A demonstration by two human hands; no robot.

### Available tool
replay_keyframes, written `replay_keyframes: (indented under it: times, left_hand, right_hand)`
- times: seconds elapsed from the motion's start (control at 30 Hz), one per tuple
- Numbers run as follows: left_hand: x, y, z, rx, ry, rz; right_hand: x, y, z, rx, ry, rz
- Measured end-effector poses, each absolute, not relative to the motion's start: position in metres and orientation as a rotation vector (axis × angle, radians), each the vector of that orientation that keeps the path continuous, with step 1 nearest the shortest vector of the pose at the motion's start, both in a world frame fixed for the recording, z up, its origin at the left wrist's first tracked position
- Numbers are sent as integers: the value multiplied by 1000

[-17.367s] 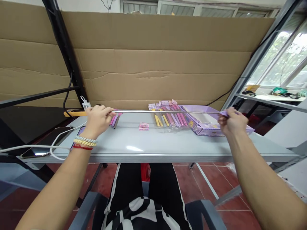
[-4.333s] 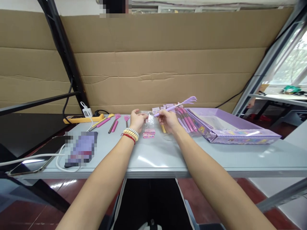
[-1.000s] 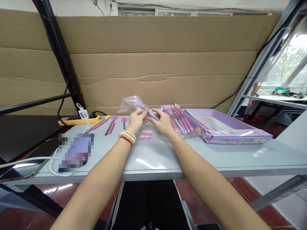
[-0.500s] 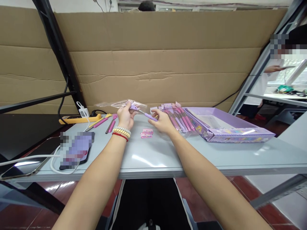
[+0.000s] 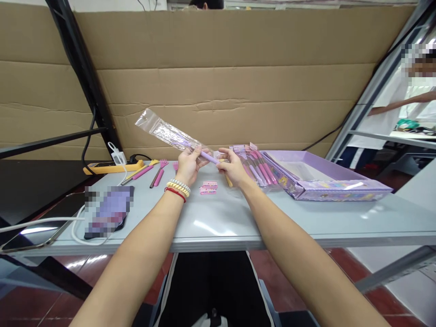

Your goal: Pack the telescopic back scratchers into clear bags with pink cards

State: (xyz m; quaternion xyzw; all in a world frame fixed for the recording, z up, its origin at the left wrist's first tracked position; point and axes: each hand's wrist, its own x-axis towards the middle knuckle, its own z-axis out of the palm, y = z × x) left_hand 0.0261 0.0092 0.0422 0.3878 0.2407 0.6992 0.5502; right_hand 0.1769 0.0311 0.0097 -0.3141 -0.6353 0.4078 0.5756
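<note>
A purple back scratcher (image 5: 209,158) is held at a slant between my hands, above the middle of the table. Its head end lies inside a long clear zip bag (image 5: 166,135), which stretches up and to the left. My left hand (image 5: 190,164) is closed around the bag and the upper part of the handle. With thumb and fingers, my right hand (image 5: 232,167) grips the handle's lower end. Below on the tabletop sit small pink printed labels (image 5: 208,188). A yellow stick (image 5: 228,180) shows partly beneath my right hand.
Pink back scratchers (image 5: 159,175) lie to the left by a yellow power strip (image 5: 105,169). Bagged pink and purple ones (image 5: 260,168) lie beside a purple box (image 5: 340,193). A phone (image 5: 111,211) and white cable are front left. Cardboard (image 5: 221,86) stands behind; a person is at right.
The bag has swung up and now covers the back scratcher's head end. My left hand has shifted slightly right and down. A yellow stick and another pink head have come into view.
</note>
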Motion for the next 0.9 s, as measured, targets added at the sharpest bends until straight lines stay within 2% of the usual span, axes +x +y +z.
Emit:
replay_keyframes:
  times: [0.13, 0.27, 0.6, 0.9]
  left_hand:
    - [10, 15, 46, 851, 564, 1783]
    - [-1, 21, 47, 833, 575, 1738]
    - [25, 9, 40, 911, 648, 1572]
    - [27, 7, 36, 968, 639, 1479]
  right_hand:
    - [184, 21, 20, -561, -1477, 1232]
    - [186, 15, 25, -523, -1488, 1280]
    - [171, 19, 15, -706, -1489, 872]
    - [170, 15, 18, -712, -1486, 898]
